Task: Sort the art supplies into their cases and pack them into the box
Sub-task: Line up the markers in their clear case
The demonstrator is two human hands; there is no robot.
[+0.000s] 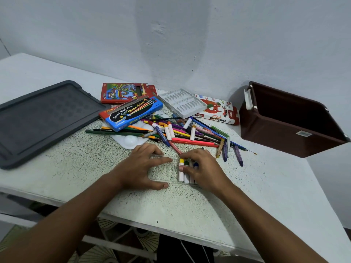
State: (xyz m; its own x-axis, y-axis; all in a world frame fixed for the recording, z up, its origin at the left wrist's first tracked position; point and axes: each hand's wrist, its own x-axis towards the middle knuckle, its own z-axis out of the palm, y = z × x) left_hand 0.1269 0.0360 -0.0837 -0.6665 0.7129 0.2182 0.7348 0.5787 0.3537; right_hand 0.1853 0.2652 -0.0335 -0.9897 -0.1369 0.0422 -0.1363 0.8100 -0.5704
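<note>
**Both hands at the clear tray near the table's front edge**

The left hand (146, 164), fingers spread, steadies the clear tray (165, 170) by its left side; the right hand (201, 168) has fingers curled over the paint tubes (182, 170) lying in the tray's right end, at least three showing; bare table (76, 168) lies left; behind, a loose pile of pencils and crayons (190, 133); three printed boxes; one white insert (182, 102); the brown box (290, 120) stands open right, the grey lid (41, 120) far left.
</note>
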